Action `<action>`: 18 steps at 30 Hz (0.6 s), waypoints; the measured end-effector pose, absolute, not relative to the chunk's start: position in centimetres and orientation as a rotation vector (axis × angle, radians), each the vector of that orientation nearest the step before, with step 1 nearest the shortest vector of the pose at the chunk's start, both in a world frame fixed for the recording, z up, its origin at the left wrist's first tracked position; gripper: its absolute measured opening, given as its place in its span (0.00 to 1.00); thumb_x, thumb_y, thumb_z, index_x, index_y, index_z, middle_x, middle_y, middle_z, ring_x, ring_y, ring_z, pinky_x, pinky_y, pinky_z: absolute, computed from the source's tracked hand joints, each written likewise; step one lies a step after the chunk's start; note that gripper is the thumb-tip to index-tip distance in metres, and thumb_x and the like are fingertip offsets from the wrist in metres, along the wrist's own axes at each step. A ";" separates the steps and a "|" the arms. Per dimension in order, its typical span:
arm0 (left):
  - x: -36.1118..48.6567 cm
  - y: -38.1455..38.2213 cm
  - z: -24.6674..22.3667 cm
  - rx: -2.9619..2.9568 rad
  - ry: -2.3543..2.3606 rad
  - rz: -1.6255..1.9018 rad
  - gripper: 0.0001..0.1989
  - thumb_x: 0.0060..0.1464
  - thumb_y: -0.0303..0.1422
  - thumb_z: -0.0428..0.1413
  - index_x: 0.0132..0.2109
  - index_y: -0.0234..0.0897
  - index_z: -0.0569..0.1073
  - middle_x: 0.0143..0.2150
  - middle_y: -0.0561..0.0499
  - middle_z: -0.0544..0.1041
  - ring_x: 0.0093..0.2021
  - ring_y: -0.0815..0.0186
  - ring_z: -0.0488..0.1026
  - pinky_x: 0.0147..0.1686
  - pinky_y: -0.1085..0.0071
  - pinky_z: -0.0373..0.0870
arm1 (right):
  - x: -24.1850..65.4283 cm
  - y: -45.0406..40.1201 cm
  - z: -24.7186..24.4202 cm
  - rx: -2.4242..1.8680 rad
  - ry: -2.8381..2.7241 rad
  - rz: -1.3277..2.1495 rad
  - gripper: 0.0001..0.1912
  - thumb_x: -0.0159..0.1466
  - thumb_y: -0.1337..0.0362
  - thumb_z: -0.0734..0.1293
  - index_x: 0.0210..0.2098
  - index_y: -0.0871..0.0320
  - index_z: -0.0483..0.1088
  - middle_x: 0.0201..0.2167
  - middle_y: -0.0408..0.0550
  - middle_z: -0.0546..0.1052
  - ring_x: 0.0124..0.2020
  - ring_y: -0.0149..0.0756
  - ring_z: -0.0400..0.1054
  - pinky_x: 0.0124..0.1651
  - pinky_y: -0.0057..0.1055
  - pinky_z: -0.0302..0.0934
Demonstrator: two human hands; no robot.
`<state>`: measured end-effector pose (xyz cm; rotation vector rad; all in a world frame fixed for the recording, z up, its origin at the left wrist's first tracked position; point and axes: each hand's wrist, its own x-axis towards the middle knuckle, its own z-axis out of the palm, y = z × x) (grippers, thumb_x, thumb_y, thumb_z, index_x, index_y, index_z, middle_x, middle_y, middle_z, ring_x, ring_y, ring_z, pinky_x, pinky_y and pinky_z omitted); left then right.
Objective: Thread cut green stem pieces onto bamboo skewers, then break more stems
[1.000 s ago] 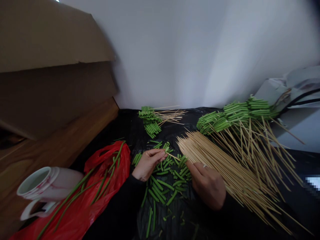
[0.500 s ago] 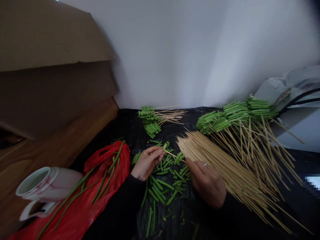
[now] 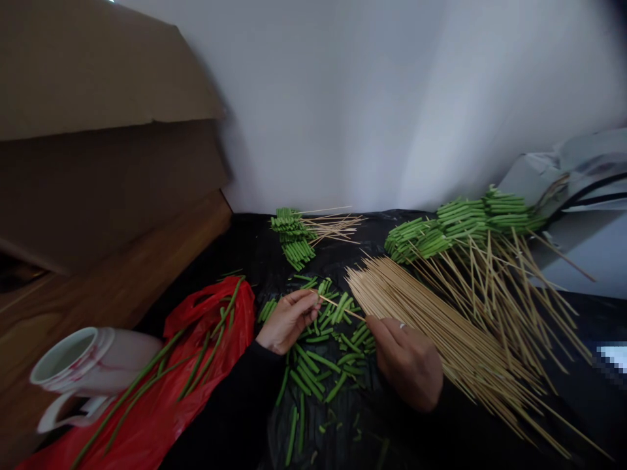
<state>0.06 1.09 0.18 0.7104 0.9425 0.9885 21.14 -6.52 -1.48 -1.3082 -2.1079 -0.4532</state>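
Observation:
A thin bamboo skewer (image 3: 356,317) slants between my two hands above scattered cut green beans (image 3: 311,375). My right hand (image 3: 406,359), with a ring on one finger, is closed around its lower right part. At the other end, the thumb and fingers of my left hand (image 3: 290,320) pinch the skewer near its tip; whether a bean piece is also between them I cannot tell. Several short bean pieces (image 3: 341,307) sit crosswise on the skewer between the hands.
Loose skewers (image 3: 431,313) lie right of my hands. Behind are threaded bean skewers in a right pile (image 3: 460,222) and a smaller left pile (image 3: 294,235). At left are a red plastic bag (image 3: 210,339) with long beans, a tipped mug (image 3: 112,359) and a cardboard box (image 3: 108,72).
The bean pieces on the skewer now sit farther left, away from my right hand, and look more evenly lined up. More bare skewer shows beside my right fingers; both hands have barely moved.

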 end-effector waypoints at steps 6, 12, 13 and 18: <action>1.0 0.4 -0.2 0.813 0.965 0.926 0.11 0.41 0.33 0.68 0.31 0.31 0.78 0.29 0.52 0.76 0.29 0.74 0.70 0.32 0.78 0.64 | 21.0 -6.6 -1.8 -1.294 -2.109 -0.473 0.13 0.65 0.74 0.58 0.44 0.63 0.71 0.23 0.44 0.68 0.24 0.31 0.59 0.28 0.33 0.47; 1.5 -0.1 -0.2 0.815 0.975 0.906 0.11 0.39 0.33 0.68 0.31 0.33 0.79 0.27 0.54 0.74 0.28 0.76 0.68 0.32 0.78 0.63 | 20.8 -6.7 -2.1 -1.287 -2.114 -0.458 0.12 0.65 0.73 0.58 0.45 0.64 0.70 0.24 0.44 0.69 0.25 0.31 0.60 0.29 0.33 0.47; 1.5 -0.1 -0.2 0.810 0.976 0.906 0.11 0.39 0.33 0.68 0.30 0.33 0.79 0.27 0.54 0.74 0.28 0.76 0.68 0.32 0.78 0.63 | 20.8 -6.7 -2.1 -1.289 -2.115 -0.453 0.12 0.65 0.73 0.58 0.46 0.64 0.70 0.24 0.44 0.69 0.25 0.31 0.60 0.29 0.32 0.47; 1.6 -0.1 -0.4 0.812 0.993 0.908 0.11 0.39 0.34 0.68 0.30 0.33 0.79 0.27 0.54 0.74 0.28 0.76 0.68 0.32 0.78 0.63 | 20.8 -6.7 -2.1 -1.282 -2.096 -0.431 0.12 0.66 0.73 0.57 0.44 0.63 0.70 0.24 0.44 0.68 0.25 0.30 0.60 0.29 0.32 0.48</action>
